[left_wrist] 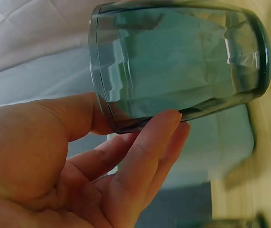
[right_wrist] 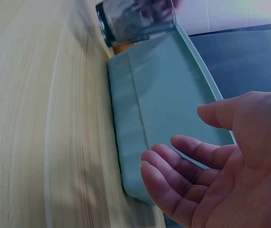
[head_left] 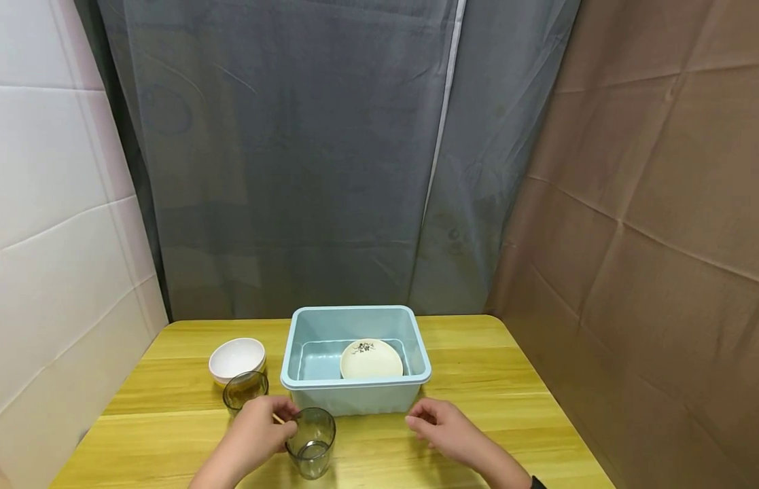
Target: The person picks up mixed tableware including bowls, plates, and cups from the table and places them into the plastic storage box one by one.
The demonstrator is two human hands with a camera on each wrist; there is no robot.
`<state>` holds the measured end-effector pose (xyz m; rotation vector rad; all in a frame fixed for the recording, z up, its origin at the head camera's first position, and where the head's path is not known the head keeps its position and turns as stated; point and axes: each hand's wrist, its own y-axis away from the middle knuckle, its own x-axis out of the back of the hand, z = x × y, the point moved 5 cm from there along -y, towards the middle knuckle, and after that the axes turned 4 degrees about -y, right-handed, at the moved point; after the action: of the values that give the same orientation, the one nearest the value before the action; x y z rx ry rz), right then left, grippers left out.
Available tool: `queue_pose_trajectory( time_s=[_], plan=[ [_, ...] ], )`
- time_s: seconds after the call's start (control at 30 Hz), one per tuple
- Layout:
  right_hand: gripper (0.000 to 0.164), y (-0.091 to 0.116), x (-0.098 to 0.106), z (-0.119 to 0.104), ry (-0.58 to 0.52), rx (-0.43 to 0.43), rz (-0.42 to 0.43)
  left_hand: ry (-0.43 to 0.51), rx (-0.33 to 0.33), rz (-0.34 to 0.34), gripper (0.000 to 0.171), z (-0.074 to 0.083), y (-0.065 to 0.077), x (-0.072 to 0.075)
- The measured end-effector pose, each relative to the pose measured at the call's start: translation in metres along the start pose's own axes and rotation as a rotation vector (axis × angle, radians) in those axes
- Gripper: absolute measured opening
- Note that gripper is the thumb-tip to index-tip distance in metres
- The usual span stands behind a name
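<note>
My left hand (head_left: 257, 431) pinches a clear grey-green drinking glass (head_left: 312, 451) near its rim, thumb on one side and fingers along the wall. In the left wrist view the glass (left_wrist: 182, 61) looks empty. My right hand (head_left: 449, 431) holds nothing; in the right wrist view its fingers (right_wrist: 173, 185) curl loosely in front of the light blue plastic bin (right_wrist: 163, 90). Inside that bin, in the head view, a cream plate (head_left: 372, 360) with a dark floral print leans tilted. A second glass (head_left: 244, 387) stands left of my left hand, partly hidden by it.
A white bowl (head_left: 237, 358) stands at the back left, behind the second glass, with something yellow at its underside. The wooden table (head_left: 477, 367) is bordered by a grey curtain (head_left: 306, 170), a white cloth (head_left: 55, 204) at left and a brown cloth (head_left: 673, 224) at right.
</note>
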<state>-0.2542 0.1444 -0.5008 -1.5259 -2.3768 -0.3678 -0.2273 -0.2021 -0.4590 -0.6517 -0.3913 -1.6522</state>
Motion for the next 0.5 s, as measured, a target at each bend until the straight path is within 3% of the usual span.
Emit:
queue_pose_trajectory(
  time_s=[0.27, 0.5],
  plan=[
    [0.024, -0.005, -0.012, -0.009, -0.016, 0.022, 0.021, -0.123, -0.128, -0.009, 0.016, 0.013, -0.020, -0.028],
    [0.024, -0.009, -0.029, -0.014, -0.073, 0.045, 0.044, -0.101, -0.164, -0.005, 0.016, 0.024, -0.028, -0.051]
  ],
)
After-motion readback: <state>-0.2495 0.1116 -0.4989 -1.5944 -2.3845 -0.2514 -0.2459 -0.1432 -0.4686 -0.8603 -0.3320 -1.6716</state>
